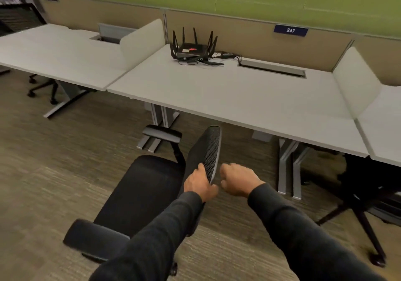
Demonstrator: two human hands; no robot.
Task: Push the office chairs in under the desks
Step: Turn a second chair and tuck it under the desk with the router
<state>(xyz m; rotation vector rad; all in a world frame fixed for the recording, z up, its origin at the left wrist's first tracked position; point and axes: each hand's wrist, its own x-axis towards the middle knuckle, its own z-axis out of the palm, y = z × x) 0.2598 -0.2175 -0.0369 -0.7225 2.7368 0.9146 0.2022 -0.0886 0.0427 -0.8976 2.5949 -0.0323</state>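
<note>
A black office chair (138, 191) with a mesh backrest (208, 150) stands on the carpet in front of the middle grey desk (227, 98), turned sideways with its seat facing left. My left hand (199, 183) grips the top edge of the backrest. My right hand (236, 181) hovers just right of that edge with its fingers curled and nothing in it. The chair's armrests (161, 133) (95, 237) stick out to the left, outside the desk.
A black router (191, 50) with antennas and cables lies at the back of the middle desk. Another black chair (368, 194) sits partly under the right desk, and a third chair's base (43, 87) shows under the left desk. Metal desk legs (288, 167) stand right of the chair.
</note>
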